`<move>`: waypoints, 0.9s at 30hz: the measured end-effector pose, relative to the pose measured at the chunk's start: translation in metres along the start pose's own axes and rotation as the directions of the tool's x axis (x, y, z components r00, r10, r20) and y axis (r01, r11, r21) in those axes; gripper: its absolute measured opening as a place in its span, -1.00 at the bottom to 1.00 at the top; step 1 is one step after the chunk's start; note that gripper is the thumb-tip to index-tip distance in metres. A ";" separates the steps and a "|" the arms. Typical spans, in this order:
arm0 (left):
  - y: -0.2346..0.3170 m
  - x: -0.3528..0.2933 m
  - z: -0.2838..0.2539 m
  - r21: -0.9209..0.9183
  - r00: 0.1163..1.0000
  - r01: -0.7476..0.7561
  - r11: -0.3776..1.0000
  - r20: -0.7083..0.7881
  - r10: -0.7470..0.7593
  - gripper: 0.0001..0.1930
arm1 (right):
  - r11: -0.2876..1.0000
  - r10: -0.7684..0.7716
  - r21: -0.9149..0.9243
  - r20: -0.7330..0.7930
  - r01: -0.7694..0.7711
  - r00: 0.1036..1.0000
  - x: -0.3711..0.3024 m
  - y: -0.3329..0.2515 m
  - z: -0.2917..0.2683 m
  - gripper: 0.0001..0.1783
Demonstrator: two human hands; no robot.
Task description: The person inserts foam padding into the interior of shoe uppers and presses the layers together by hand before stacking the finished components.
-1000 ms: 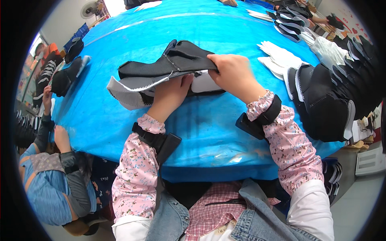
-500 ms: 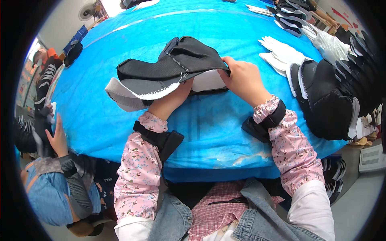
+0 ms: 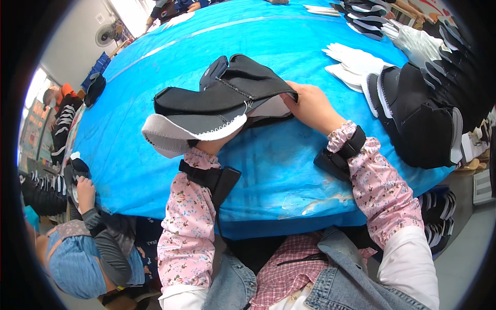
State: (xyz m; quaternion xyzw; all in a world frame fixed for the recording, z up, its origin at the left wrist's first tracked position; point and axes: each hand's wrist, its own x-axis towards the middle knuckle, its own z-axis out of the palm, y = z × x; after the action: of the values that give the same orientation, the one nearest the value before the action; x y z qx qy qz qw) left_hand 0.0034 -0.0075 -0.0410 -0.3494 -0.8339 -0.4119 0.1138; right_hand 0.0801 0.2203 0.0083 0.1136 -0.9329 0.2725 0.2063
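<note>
A black shoe upper with pale grey lining and white zigzag stitching is held up above the blue-covered table. On its right edge my right hand is closed, the thumb and fingers gripping the rim. My left hand reaches up under and into the upper; only the wrist part shows, and its fingers are hidden by the fabric. A loose white thread end hangs at the seam near the middle of the upper.
At the right stand black uppers in a row, beside a pile of white insole-shaped pieces. More uppers lie far right. A co-worker sits at the left, a hand on a dark shoe piece. Another person stands at the far edge.
My view has shifted a little. The upper has tilted slightly, its lined left end dipping, with my right hand still on its edge. The co-worker's raised hand has come down onto a shoe piece.
</note>
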 end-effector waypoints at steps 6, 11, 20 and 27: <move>0.027 0.003 -0.001 -0.147 0.995 0.102 0.984 -0.009 -0.104 -0.48 | 0.999 -0.048 0.012 -0.018 0.048 0.999 -0.002 0.001 -0.003 -0.66; 0.043 0.007 -0.004 -0.063 1.000 0.032 0.998 0.003 -0.031 -0.48 | 0.987 -0.112 -0.122 -0.025 0.108 0.993 -0.001 0.004 0.001 -0.65; 0.019 0.003 -0.006 0.261 0.994 -0.077 0.962 -0.049 0.093 -0.61 | 0.969 -0.076 -0.234 0.042 0.084 0.996 0.001 -0.013 0.002 -0.52; 0.029 0.004 0.003 0.545 0.993 -0.103 0.832 0.003 0.121 -0.67 | 0.960 -0.083 -0.264 0.036 0.090 0.996 0.002 -0.016 0.003 -0.54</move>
State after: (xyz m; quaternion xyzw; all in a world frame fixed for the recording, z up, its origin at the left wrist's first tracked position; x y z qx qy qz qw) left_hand 0.0208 0.0086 -0.0233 -0.3443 -0.8926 -0.1567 0.2453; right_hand 0.0824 0.2051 0.0139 0.1289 -0.9576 0.1343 0.2201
